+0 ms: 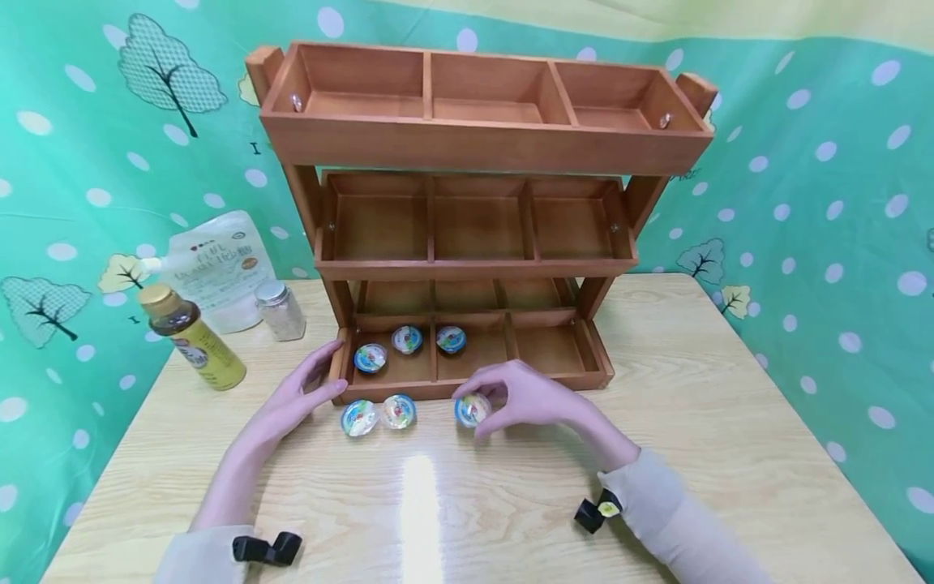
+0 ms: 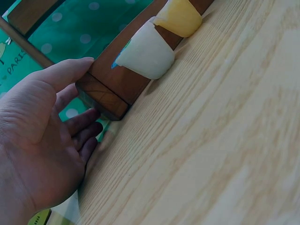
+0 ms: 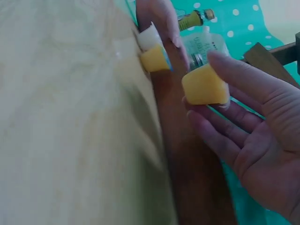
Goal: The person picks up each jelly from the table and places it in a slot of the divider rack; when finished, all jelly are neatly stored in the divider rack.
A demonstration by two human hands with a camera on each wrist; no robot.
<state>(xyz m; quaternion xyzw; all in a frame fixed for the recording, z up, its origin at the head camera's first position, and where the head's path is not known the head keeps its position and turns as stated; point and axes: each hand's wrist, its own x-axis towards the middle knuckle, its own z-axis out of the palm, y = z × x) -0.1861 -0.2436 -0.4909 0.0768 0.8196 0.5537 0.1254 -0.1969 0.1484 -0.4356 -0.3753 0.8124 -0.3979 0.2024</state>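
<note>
My right hand (image 1: 521,395) pinches a yellow jelly cup (image 3: 205,85) between thumb and fingers, just in front of the shelf's bottom tray. The left hand (image 1: 299,395) holds the left front corner of the wooden shelf (image 2: 105,93), its thumb on the front and its fingers round the side. Before that tray, a white jelly cup (image 2: 147,51) and another yellow jelly cup (image 2: 180,18) stand side by side on the table. Inside the tray, two jelly cups, one nearer (image 1: 370,358) and one farther (image 1: 406,339), sit in the left compartment; one cup (image 1: 451,339) is in the middle compartment.
The shelf's upper tray (image 1: 481,144) and middle tray (image 1: 474,269) overhang the bottom one. Left of the shelf stand a yellow-labelled bottle (image 1: 207,353), a small silver-lidded jar (image 1: 280,312) and a white pouch (image 1: 219,268). Patterned green cloth (image 1: 803,243) surrounds the wooden table (image 1: 693,422).
</note>
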